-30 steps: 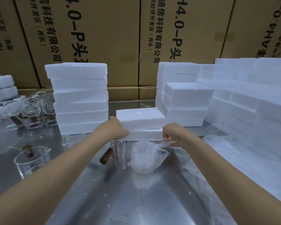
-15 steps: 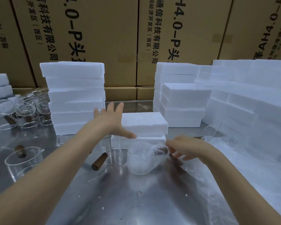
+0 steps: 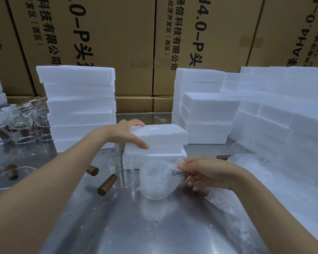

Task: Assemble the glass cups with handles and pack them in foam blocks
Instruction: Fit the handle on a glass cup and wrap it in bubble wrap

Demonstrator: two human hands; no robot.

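Observation:
A white foam block (image 3: 162, 136) lies on a second foam piece (image 3: 162, 158) at the middle of the steel table. My left hand (image 3: 126, 133) grips the top block's left end, thumb along its front face and fingers over the top. A bubble-wrapped cup (image 3: 157, 182) stands just in front of the blocks. My right hand (image 3: 207, 173) pinches the wrap at its upper right. A bare glass cup with a brown wooden handle (image 3: 120, 173) stands to the left of the wrapped one.
A tall foam stack (image 3: 79, 107) rises at left, lower stacks (image 3: 207, 118) and a foam wall (image 3: 283, 110) at right. Several glass cups (image 3: 20, 123) crowd the far left; one more (image 3: 9, 178) sits near the left edge. Bubble wrap (image 3: 233, 213) lies at right. Cardboard boxes (image 3: 106, 43) behind.
My left hand has come down from open above the block to gripping its left end. My right hand has moved onto the wrapped cup and pinched its wrap.

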